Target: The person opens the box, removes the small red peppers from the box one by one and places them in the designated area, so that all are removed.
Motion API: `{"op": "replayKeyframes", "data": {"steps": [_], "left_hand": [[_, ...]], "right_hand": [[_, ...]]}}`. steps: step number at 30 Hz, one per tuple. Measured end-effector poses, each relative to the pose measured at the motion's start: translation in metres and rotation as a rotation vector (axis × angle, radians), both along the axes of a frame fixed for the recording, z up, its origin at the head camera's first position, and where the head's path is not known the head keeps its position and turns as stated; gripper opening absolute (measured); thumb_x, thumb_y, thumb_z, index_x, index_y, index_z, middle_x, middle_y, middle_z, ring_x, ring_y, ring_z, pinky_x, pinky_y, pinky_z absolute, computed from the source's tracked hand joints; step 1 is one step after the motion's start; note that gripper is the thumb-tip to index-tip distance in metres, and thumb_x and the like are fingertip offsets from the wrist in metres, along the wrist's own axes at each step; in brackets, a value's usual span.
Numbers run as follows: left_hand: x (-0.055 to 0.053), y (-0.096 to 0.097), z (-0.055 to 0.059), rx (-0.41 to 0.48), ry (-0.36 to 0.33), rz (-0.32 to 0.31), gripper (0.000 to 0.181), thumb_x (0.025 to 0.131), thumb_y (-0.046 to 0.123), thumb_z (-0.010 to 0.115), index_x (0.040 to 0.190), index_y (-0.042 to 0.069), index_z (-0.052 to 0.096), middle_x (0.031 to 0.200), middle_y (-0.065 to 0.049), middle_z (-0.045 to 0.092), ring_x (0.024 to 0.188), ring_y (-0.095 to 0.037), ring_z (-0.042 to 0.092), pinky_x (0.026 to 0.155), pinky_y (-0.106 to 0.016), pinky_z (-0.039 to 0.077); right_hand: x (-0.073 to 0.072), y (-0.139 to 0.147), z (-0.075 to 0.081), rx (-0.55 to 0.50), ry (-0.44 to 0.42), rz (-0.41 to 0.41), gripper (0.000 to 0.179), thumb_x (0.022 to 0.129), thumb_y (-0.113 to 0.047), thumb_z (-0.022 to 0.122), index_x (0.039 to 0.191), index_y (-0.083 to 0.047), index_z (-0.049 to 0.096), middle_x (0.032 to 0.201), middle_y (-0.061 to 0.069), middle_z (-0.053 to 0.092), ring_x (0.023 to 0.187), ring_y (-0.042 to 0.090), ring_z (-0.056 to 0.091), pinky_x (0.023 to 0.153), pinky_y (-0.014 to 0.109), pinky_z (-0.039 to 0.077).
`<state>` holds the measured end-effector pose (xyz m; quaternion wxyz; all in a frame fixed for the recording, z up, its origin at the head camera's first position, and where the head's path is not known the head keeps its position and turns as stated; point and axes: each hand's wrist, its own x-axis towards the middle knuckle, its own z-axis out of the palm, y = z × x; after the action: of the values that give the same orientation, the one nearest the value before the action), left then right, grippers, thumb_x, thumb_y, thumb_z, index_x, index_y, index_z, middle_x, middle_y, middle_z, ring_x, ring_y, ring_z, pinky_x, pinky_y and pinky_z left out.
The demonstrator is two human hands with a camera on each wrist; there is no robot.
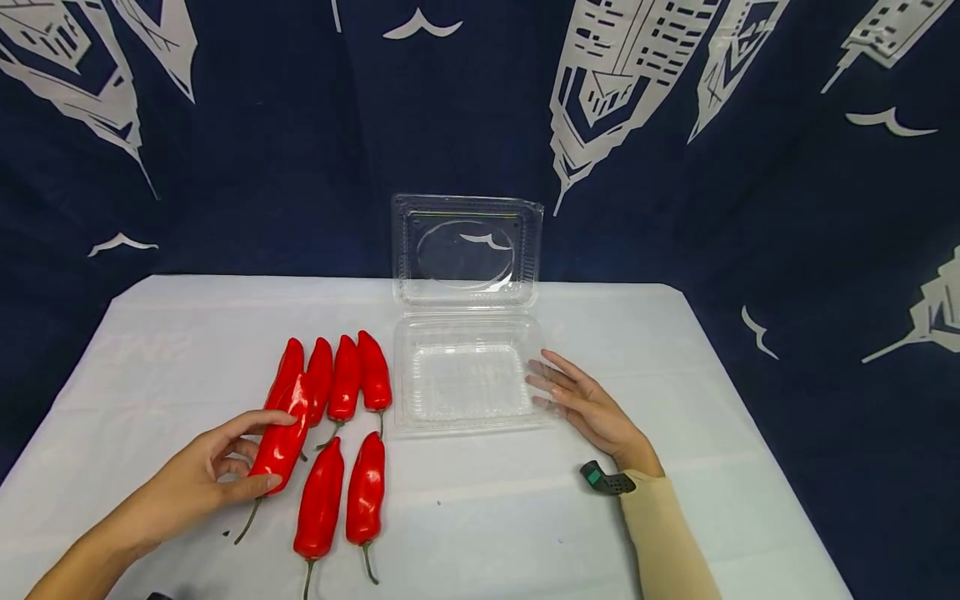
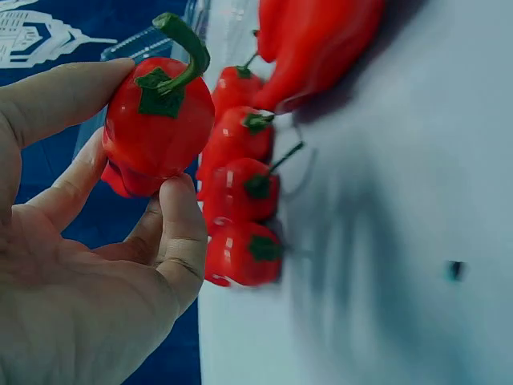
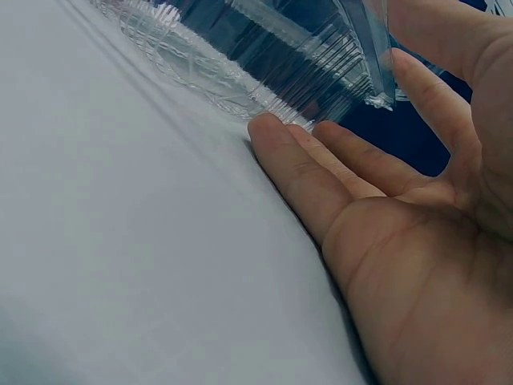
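Observation:
A red chili pepper is pinched between the thumb and fingers of my left hand, its stem pointing toward me; the left wrist view shows this pepper lifted above the table. Several more red peppers lie close by: a row of them behind and two in front. My right hand has its fingers extended at the right side of a clear plastic clamshell box. In the right wrist view, the fingertips reach the box's edge; whether they press it I cannot tell. The box's lid stands raised behind its base.
A white-covered table carries everything. Behind it hangs a dark blue cloth with white building and bird prints. A black band with a green patch sits at the right wrist. Small dark specks lie near the peppers.

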<state>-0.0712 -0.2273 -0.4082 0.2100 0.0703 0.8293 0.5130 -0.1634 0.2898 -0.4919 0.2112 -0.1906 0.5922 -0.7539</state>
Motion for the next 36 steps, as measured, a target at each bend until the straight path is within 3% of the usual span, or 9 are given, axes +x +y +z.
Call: {"op": "replayKeyframes", "data": {"steps": [7,15,19,23,29,36], "left_hand": [[0.025,-0.009,-0.02,-0.031,-0.067,0.055,0.075,0.081,0.019,0.082,0.147,0.013,0.045,0.123,-0.015,0.056,0.092,-0.019,0.06,0.073,-0.028,0.056],[0.046,-0.012,-0.045,0.003,-0.224,0.137,0.084,0.078,0.017,0.085,0.149,0.006,0.04,0.129,-0.019,0.056,0.096,-0.023,0.062,0.074,-0.032,0.059],[0.053,-0.01,-0.057,0.076,-0.24,0.11,0.081,0.081,0.019,0.083,0.148,0.004,0.039,0.12,-0.017,0.061,0.092,-0.021,0.064,0.071,-0.031,0.059],[0.056,-0.009,-0.062,0.093,-0.21,0.082,0.079,0.084,0.019,0.081,0.147,0.001,0.038,0.11,-0.015,0.066,0.085,-0.019,0.065,0.069,-0.029,0.058],[0.06,-0.004,-0.061,-0.044,-0.186,0.12,0.088,0.077,0.027,0.086,0.149,0.008,0.038,0.107,-0.012,0.062,0.082,-0.018,0.061,0.069,-0.027,0.058],[0.06,0.007,-0.061,-0.207,-0.161,0.183,0.09,0.069,0.03,0.091,0.146,0.017,0.045,0.125,-0.015,0.046,0.091,-0.019,0.055,0.07,-0.022,0.055]], "right_hand": [[0.0,-0.001,0.0,0.031,-0.008,-0.017,0.066,0.105,-0.004,0.047,0.16,-0.006,0.011,0.165,0.023,0.014,0.142,0.017,0.044,0.109,0.033,0.046],[-0.001,-0.002,0.004,0.033,-0.019,-0.017,0.067,0.105,-0.006,0.048,0.161,-0.007,0.011,0.165,0.021,0.016,0.145,0.022,0.04,0.109,0.034,0.045],[-0.001,-0.001,0.004,0.03,-0.01,-0.014,0.067,0.105,-0.007,0.049,0.16,-0.005,0.01,0.165,0.024,0.014,0.145,0.023,0.04,0.109,0.033,0.045],[0.0,-0.001,0.003,0.024,-0.009,-0.01,0.067,0.105,-0.007,0.048,0.16,-0.005,0.01,0.165,0.024,0.014,0.145,0.023,0.04,0.109,0.033,0.045],[0.001,0.0,0.002,0.022,-0.01,-0.016,0.066,0.105,-0.006,0.048,0.16,-0.006,0.013,0.165,0.024,0.014,0.146,0.024,0.04,0.109,0.033,0.045],[0.0,-0.001,0.002,0.034,-0.009,-0.02,0.066,0.105,-0.006,0.048,0.16,-0.006,0.012,0.165,0.026,0.012,0.145,0.024,0.04,0.108,0.033,0.046]]}}
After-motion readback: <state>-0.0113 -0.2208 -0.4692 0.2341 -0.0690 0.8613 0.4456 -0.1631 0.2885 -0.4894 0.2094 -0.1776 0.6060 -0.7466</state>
